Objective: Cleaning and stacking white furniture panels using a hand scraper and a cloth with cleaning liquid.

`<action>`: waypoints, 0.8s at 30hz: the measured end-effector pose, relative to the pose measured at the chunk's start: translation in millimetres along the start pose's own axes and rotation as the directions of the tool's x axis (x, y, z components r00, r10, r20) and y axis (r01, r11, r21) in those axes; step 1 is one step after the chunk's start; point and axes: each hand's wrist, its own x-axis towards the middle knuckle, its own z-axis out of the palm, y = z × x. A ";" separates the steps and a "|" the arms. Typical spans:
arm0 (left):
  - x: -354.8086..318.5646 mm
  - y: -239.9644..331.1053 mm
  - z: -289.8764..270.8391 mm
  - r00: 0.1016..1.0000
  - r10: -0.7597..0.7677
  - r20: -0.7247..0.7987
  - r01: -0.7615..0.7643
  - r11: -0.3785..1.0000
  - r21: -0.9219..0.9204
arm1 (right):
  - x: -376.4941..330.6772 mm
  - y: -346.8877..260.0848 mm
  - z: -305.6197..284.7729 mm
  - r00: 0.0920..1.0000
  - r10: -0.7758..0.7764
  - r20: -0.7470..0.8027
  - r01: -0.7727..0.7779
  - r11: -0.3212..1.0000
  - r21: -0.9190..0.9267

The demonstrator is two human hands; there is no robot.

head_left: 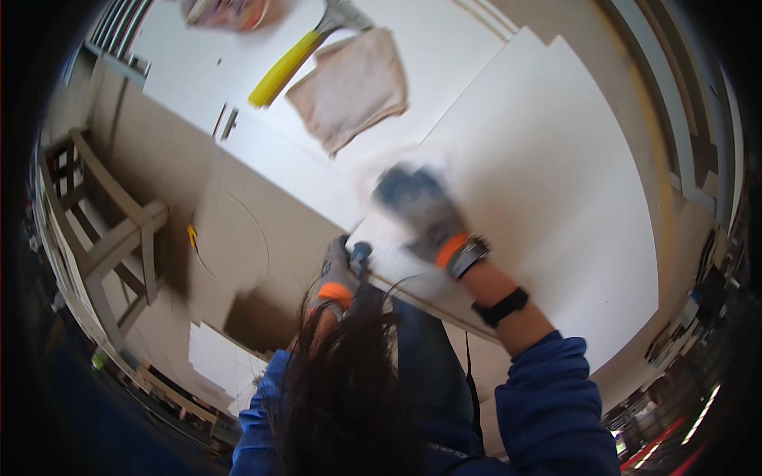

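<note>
Right hand apparently wipes white panel, left hand at its edge; neither grip is discernible. Next stroke presumably needs even pressure.

- Left glove: gray cloth, a darker blue-gray at the fingertips, small dark markings on the back, bright orange cuff.
- Right glove: gray with blue fingers, blurred, ending in a matching orange band.
- On the right wrist, a dark, silvery watch; nearer, a wide black strap.
- Blue sleeves, the right one bunched in folds.
- Dark blue trousers.
- Long, loose hair.
</note>
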 end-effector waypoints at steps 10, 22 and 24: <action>-42.4 -36.0 -41.4 0.910 -0.405 -0.083 0.172 0.554 -0.815 | 24.2 -28.8 18.7 0.920 0.219 -0.324 -0.290 0.938 -0.190; -125.7 -111.5 -9.4 0.895 -0.446 -0.027 0.248 0.546 -0.800 | 3.3 -7.6 51.2 0.662 0.361 -0.657 -0.317 0.929 0.192; -137.7 -106.0 10.1 0.906 -0.422 0.045 0.297 0.555 -0.777 | 5.6 -51.1 63.7 0.785 0.237 -0.572 -0.166 0.971 0.174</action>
